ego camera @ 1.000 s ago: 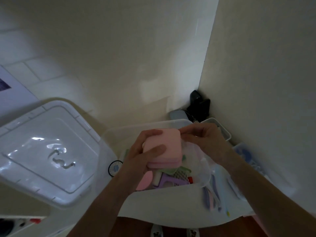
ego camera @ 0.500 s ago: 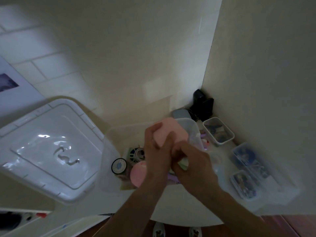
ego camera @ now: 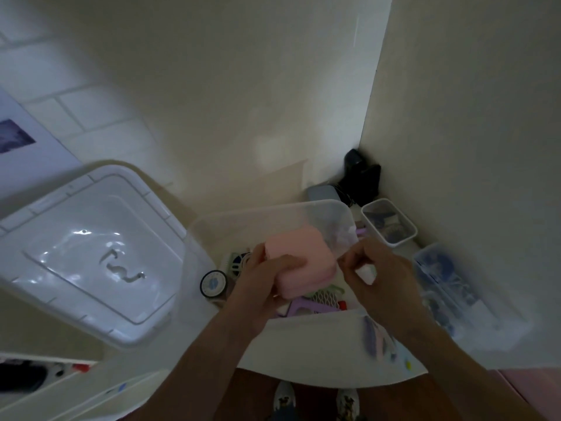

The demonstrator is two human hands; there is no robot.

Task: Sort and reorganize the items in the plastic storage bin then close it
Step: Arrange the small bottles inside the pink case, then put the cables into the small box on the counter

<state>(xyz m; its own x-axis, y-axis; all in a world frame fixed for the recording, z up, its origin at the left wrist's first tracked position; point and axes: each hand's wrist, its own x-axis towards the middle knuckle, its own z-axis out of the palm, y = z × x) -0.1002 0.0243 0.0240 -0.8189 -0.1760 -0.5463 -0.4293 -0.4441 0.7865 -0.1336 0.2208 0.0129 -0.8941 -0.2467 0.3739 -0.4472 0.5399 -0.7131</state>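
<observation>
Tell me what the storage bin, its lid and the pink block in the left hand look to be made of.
Storage bin: clear, slightly frosted plastic; things inside show through its walls.
Lid: glossy white or clear plastic, with bright highlights on its moulded panel.
Pink block, held by the left hand: matte, rounded edges, layered side; likely foam or sponge, though a soft case is possible.

Between our hands we see a pink case with a smooth, matt finish, plastic by the look of it. Around them, the storage bin is translucent, cloudy plastic. Left of our left hand, the white lid is glossy plastic and catches bright glints. Beyond our right hand, a small container is clear plastic too. The wall above looks matt and smooth.
</observation>
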